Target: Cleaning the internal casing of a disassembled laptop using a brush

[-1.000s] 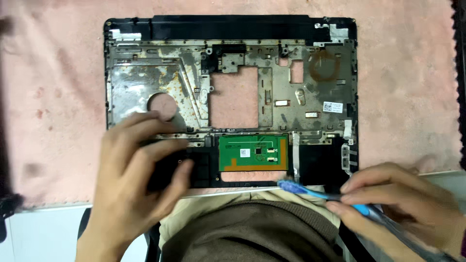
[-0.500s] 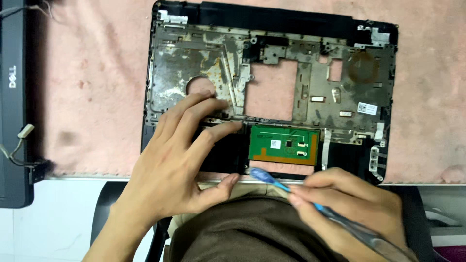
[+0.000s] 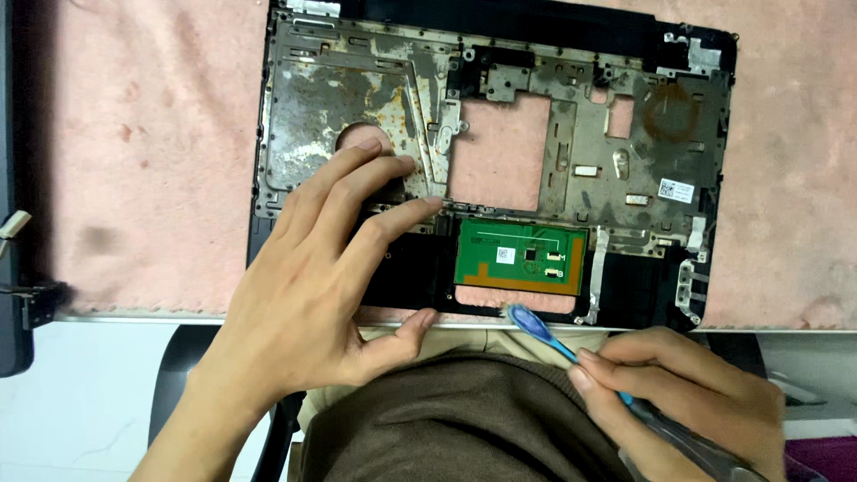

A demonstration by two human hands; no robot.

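Note:
An upturned laptop palmrest shell lies on a pink mat, its rusty metal frame exposed and a green touchpad circuit board set near its front edge. My left hand rests flat on the shell's left front part, fingers spread, thumb at the front rim. My right hand grips a blue toothbrush like a pen. Its bristle head touches the shell's front edge just below the green board.
The pink mat covers the desk up to a metal front edge. A dark laptop part with a loose cable lies at the far left. A black chair and my brown-clothed lap are below.
The view has shifted left and moved closer, so the shell sits further right and larger. My left hand stays on the shell; the toothbrush head has come up to the front edge.

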